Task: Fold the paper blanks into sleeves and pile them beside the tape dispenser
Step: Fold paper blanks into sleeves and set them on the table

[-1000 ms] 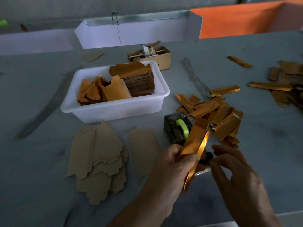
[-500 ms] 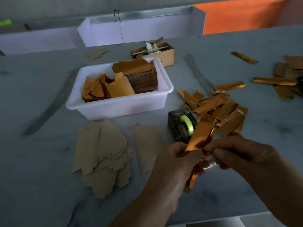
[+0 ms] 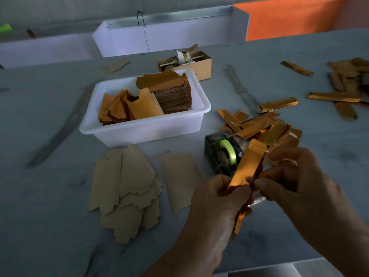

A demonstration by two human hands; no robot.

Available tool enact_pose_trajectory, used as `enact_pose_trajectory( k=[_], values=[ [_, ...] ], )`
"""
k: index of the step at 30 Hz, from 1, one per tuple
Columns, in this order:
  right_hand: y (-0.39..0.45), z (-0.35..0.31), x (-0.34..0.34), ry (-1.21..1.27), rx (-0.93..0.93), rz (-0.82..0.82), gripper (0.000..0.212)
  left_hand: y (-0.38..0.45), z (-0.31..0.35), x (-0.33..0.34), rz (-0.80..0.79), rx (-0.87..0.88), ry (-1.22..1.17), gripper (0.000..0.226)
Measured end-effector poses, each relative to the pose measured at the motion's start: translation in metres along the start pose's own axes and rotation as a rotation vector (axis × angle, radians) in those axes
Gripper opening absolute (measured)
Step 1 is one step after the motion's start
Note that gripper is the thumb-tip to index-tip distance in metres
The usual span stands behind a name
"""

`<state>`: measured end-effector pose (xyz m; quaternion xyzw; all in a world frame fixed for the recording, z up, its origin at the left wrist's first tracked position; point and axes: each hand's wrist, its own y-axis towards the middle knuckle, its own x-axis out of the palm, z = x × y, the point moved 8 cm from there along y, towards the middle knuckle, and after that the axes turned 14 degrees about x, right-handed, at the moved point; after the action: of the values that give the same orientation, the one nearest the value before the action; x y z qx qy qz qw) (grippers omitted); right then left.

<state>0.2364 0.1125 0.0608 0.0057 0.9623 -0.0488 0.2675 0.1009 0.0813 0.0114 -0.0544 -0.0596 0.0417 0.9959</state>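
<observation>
A narrow gold-orange folded sleeve (image 3: 247,164) stands tilted in front of me, above the table's near edge. My left hand (image 3: 217,198) grips its lower half, thumb on the front face. My right hand (image 3: 293,176) pinches its right edge at mid-height. Just behind the sleeve sits the dark tape dispenser (image 3: 221,154) with a green roll. To the dispenser's right lies a loose pile of finished sleeves (image 3: 265,126). Flat tan paper blanks (image 3: 125,186) are fanned out on the left, with one single blank (image 3: 179,182) beside them.
A white plastic tub (image 3: 143,128) holds stacked orange blanks behind the fanned ones. A small cardboard box (image 3: 201,64) stands further back. More sleeves (image 3: 343,84) are scattered at the far right. White trays (image 3: 169,37) line the rear of the grey table.
My right hand came in from the right and closed onto the sleeve's edge. The sleeve's two sides have been pressed together into a flatter strip. The view shifted slightly.
</observation>
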Motion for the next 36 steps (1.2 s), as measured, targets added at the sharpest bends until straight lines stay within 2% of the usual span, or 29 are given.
enact_pose_trajectory(
  k=[8,15,19,22,31,36],
  values=[
    [0.0,0.005,0.001,-0.045,0.081,-0.006,0.034,0.001,0.003,0.001,-0.01,0.071,0.028,0.007],
    [0.005,0.009,0.006,-0.052,0.137,-0.018,0.034,0.004,0.008,0.0,-0.018,0.276,0.216,0.014],
    [0.007,0.013,0.01,-0.005,0.187,-0.057,0.035,0.004,0.011,-0.001,-0.022,0.349,0.285,0.015],
    [0.008,0.017,0.013,0.081,0.243,-0.099,0.043,0.001,0.014,-0.001,-0.043,0.385,0.315,0.015],
    [0.012,0.034,0.022,0.246,0.382,-0.217,0.054,0.0,0.012,-0.002,-0.117,0.305,0.223,0.012],
    [0.013,0.036,0.026,0.26,0.403,-0.246,0.055,-0.001,0.007,-0.008,-0.046,0.255,0.141,0.006]
  ],
)
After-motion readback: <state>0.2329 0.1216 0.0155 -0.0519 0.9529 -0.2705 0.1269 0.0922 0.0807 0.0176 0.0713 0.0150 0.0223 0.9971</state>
